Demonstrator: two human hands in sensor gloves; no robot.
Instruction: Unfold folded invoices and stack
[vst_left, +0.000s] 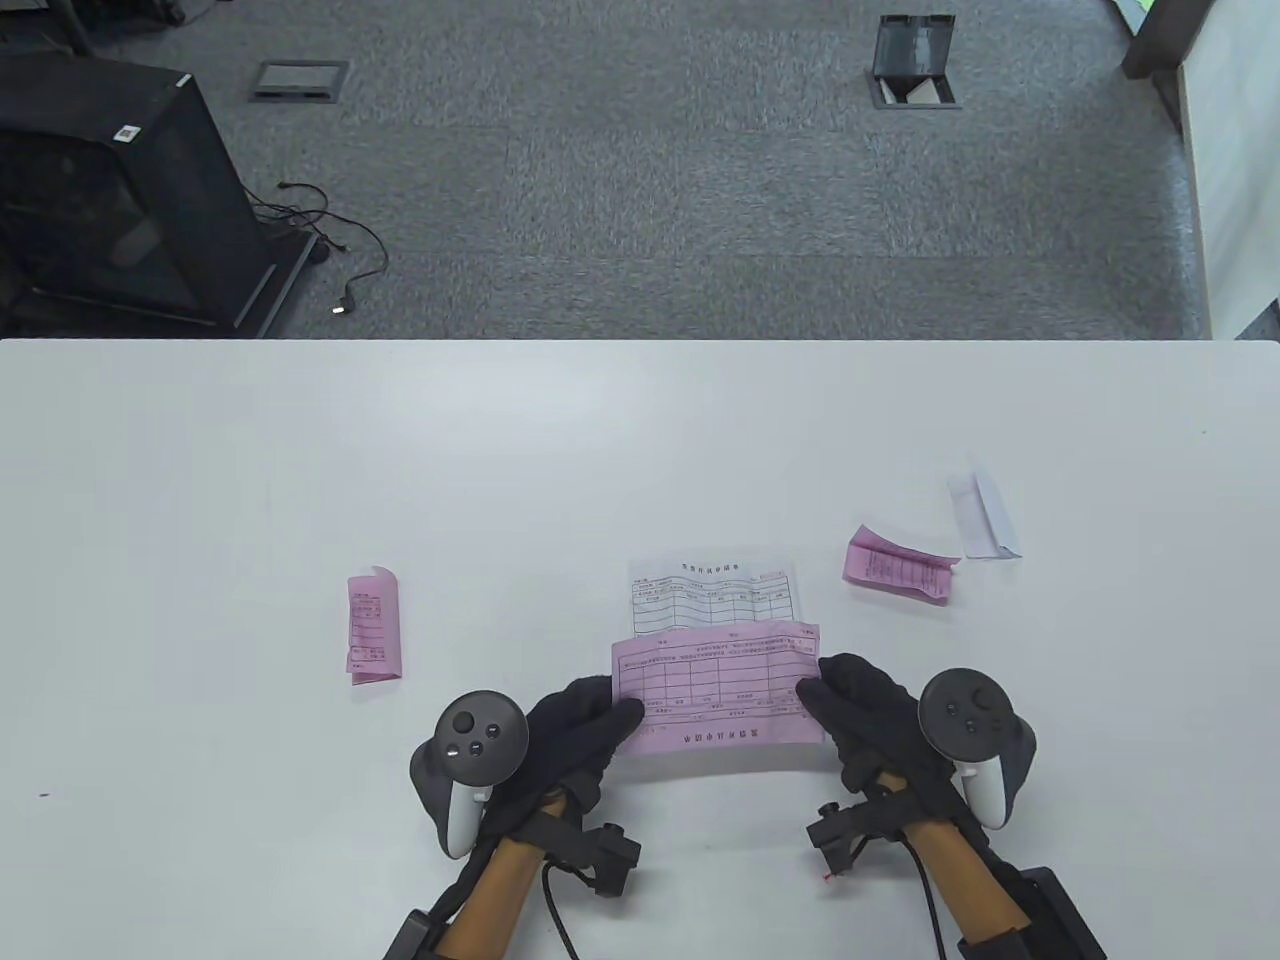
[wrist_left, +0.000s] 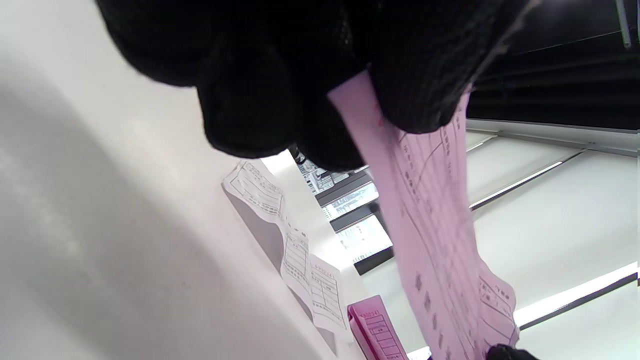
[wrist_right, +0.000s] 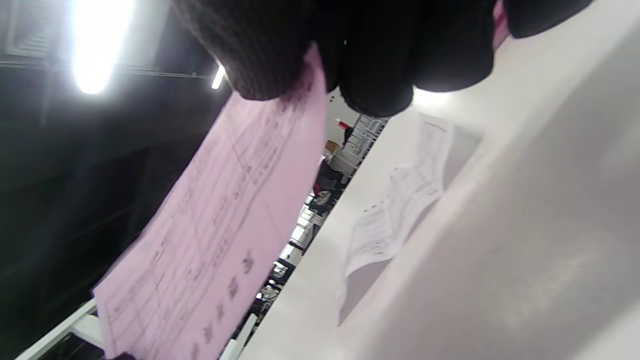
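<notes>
An unfolded pink invoice (vst_left: 716, 685) is held above the table by both hands. My left hand (vst_left: 590, 725) pinches its left edge; my right hand (vst_left: 850, 700) pinches its right edge. It also shows in the left wrist view (wrist_left: 430, 220) and the right wrist view (wrist_right: 225, 225), clear of the table. An unfolded white invoice (vst_left: 715, 595) lies flat just beyond it, also seen in the left wrist view (wrist_left: 295, 255) and the right wrist view (wrist_right: 400, 200). A folded pink invoice (vst_left: 374, 625) lies to the left. Another folded pink invoice (vst_left: 897, 567) lies to the right.
A folded white paper (vst_left: 985, 515) lies at the right, beyond the folded pink one. The white table (vst_left: 300, 450) ends at its far edge against grey carpet. A black cabinet (vst_left: 110, 190) stands on the floor at far left.
</notes>
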